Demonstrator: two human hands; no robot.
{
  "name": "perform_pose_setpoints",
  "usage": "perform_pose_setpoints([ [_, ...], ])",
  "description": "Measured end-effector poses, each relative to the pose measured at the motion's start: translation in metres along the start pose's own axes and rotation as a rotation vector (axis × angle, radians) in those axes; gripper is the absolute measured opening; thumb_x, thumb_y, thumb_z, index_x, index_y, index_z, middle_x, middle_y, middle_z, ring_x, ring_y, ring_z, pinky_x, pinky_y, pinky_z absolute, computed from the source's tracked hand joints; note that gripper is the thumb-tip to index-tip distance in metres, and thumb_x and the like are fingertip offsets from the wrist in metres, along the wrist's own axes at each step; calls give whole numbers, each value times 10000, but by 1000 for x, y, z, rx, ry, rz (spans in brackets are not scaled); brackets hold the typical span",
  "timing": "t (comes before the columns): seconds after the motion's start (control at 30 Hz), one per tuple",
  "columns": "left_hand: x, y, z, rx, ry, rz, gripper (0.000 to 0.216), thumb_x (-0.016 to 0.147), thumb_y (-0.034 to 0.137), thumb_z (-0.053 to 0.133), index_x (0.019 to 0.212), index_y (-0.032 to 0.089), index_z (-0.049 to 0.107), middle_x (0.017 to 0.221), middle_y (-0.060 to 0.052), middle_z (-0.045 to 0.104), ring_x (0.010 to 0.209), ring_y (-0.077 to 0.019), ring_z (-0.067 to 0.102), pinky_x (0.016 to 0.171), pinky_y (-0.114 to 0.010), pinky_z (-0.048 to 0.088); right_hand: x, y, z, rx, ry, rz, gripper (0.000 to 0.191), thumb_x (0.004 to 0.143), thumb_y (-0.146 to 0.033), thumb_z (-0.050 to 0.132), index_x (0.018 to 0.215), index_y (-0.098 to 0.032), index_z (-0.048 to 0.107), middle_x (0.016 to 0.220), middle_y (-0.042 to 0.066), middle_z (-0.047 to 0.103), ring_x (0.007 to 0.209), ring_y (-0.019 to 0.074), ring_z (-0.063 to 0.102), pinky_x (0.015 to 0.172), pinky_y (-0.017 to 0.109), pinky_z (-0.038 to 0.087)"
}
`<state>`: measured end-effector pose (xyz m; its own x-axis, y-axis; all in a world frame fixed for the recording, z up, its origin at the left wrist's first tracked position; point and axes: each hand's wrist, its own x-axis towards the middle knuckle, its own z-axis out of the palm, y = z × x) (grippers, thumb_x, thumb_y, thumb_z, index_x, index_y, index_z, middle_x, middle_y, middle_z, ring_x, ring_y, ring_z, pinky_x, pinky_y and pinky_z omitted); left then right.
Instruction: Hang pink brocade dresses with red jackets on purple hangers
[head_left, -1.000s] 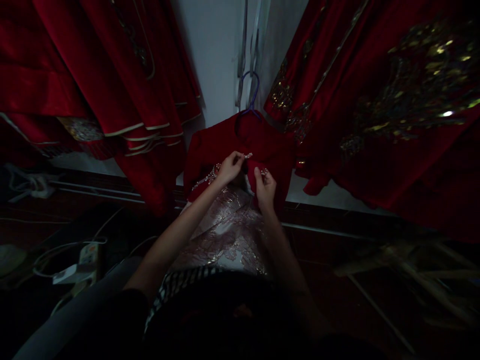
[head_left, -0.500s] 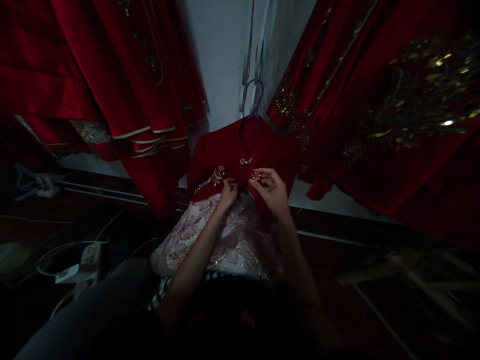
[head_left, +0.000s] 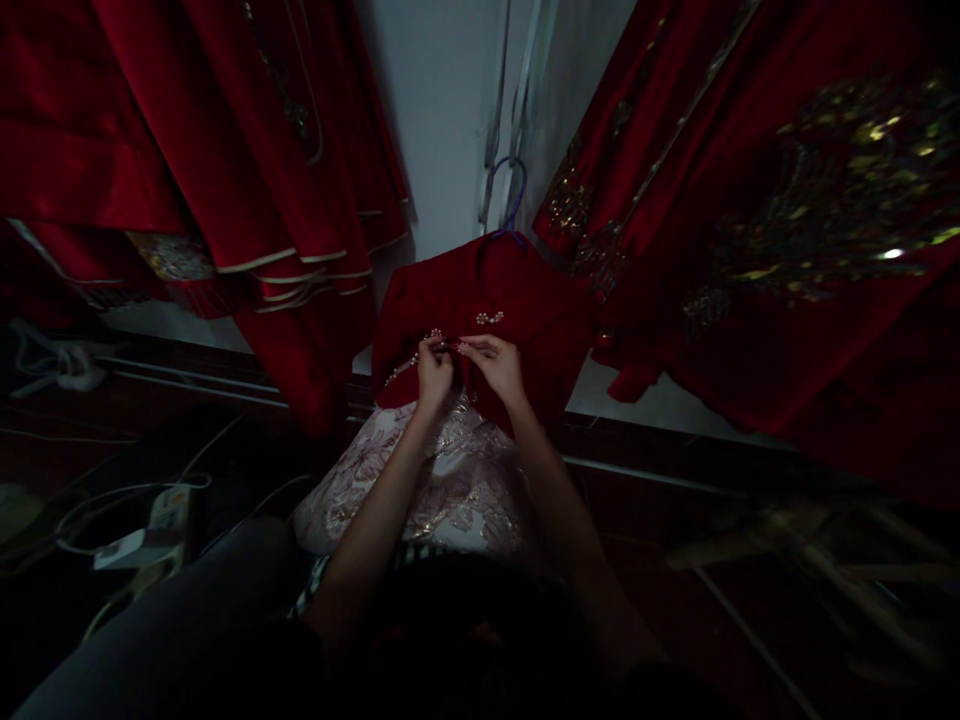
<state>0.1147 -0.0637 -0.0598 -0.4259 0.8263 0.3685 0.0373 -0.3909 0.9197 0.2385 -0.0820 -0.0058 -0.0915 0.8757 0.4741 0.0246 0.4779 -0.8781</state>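
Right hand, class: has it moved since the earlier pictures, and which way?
Yes. Judged against the purple hanger, the right hand has moved to the picture's left across the red jacket, now close to the left hand.

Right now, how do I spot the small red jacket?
Find the pale panel between the larger red garments. The red jacket hangs before it on a purple hanger. Only it has the left hand and right hand at its front, pale floral fabric below.

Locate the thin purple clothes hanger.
In the head view, the purple hanger is upper middle, slightly right, its hook above the neck of the red cloth jacket.
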Motion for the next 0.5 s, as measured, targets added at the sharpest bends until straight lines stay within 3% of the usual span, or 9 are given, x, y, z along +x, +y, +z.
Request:
perform_pose_setpoints([
  [0.13,5,5,-1,-106,44,-103,222,772,163,563,993,157,559,953,-63,642,796,-125,623,673,-233,522,15,17,7,-51,-11,-14,211,768,-301,667,950,-200,697,993,37,734,860,139,697,827,279,556],
  [0.3,7,14,-8,-141,40,-48,250,759,264,622,961,119,653,1010,-99,689,862,-149,651,784,-281,534,18,22,18,-123,58,-51,109,745,-263,684,808,-180,652,822,18,721,757,128,685,739,247,554],
  [0.5,9,19,-10,-154,76,-23,317,695,297,706,943,100,692,951,-106,721,839,-162,672,837,-310,533,19,18,26,-210,88,-100,119,762,-288,676,807,-186,636,795,10,706,737,125,670,729,239,537],
])
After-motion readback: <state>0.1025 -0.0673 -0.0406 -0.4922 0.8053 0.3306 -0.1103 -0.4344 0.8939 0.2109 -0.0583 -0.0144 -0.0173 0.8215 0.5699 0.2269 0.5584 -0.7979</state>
